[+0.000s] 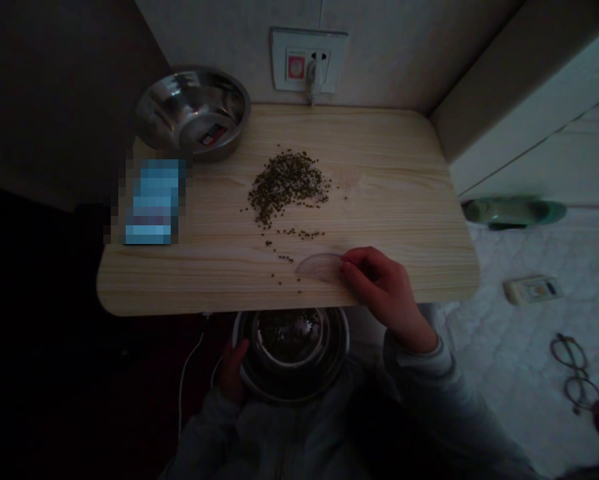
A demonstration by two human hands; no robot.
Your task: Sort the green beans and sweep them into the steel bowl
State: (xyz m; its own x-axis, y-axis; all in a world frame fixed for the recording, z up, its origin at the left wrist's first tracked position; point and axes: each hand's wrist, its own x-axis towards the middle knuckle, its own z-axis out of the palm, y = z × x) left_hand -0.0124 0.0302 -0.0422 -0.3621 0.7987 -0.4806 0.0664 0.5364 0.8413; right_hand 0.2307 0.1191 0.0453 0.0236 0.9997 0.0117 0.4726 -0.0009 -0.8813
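Observation:
A pile of small greenish mung beans (290, 181) lies on the middle of the wooden tabletop (399, 200), with stray beans trailing toward the front edge. My right hand (379, 283) pinches one end of a clear, half-round protractor (322, 267), which is close to the tabletop beside those strays. Below the front edge, my left hand (233, 367) grips the left rim of a metal bowl (294, 387). Some beans lie inside this bowl. Its far rim sits right under the table edge, and most of my left fingers are hidden.
At the back left of the tabletop stands a second, larger steel bowl (194, 110) with a label inside. A lit phone screen (152, 203), blurred out, is in front of it. A wall socket (309, 61) holds a plug. Glasses (574, 373) and a green bottle (516, 211) lie on the bed at right.

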